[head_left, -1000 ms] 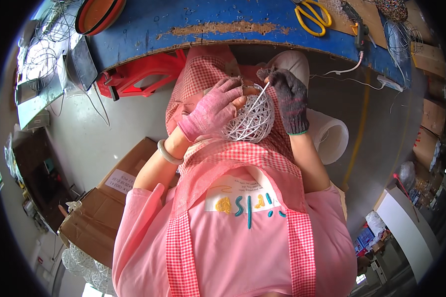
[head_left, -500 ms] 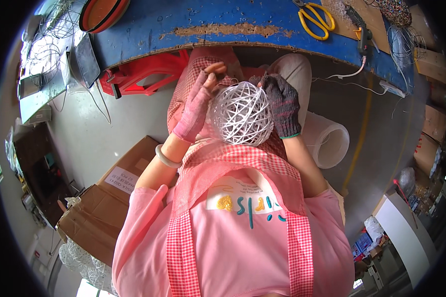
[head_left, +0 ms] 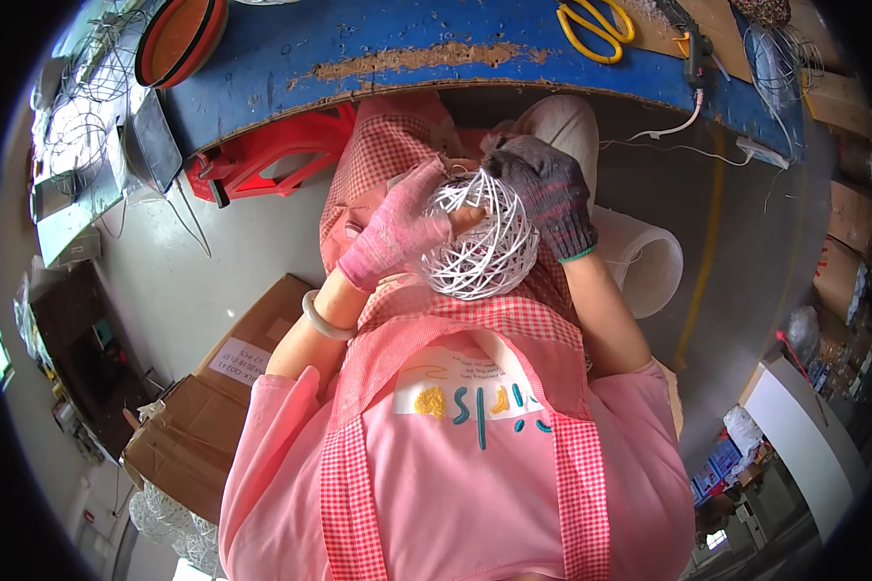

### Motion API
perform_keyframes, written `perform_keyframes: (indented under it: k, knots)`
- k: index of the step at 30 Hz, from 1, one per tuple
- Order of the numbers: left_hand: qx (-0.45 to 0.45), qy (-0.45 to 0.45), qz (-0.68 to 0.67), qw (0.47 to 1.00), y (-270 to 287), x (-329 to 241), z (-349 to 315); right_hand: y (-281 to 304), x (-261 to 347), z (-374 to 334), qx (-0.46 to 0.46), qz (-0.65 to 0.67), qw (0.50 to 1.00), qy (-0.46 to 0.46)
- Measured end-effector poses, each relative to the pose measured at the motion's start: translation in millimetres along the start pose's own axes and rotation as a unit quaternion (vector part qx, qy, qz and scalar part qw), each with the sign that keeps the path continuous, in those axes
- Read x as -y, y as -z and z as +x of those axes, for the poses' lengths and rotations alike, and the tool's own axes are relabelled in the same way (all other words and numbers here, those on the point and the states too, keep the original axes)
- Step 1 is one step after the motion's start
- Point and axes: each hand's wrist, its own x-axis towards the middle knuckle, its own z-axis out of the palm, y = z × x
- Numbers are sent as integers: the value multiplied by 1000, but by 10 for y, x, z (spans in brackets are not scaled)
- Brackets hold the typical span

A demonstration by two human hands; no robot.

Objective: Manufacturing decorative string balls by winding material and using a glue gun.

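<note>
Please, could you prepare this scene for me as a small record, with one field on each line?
Left hand: pink glove, fingertips bare; thumb lies across the ball's face
Right hand: dark grey glove, green cuff edge; fingers curled at the ball's upper right, their exact grip hidden
Held thing: white lattice ball, in front of the lap
Bench: blue top, worn patch near the front edge
On bench: yellow-handled scissors; orange bowl with black band
Beside person: white roll on the right, cardboard box on the left
</note>
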Motion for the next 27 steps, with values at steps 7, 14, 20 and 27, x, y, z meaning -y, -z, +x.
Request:
perform_keyframes:
  k: [7, 14, 20, 27]
  knots:
    - [7, -19, -51, 999, 67, 45, -112, -69, -130, -27, 61, -117, 990, 41]
    - [-71, 97, -326, 938, 95, 159, -115, 102, 335, 115, -110, 25, 994, -8]
    - [52, 48, -249, 966, 326, 28, 65, 27, 635, -96, -183, 70, 980, -15]
    - [25, 82, -307, 948, 164, -52, -84, 96, 422, -165, -103, 161, 976, -101]
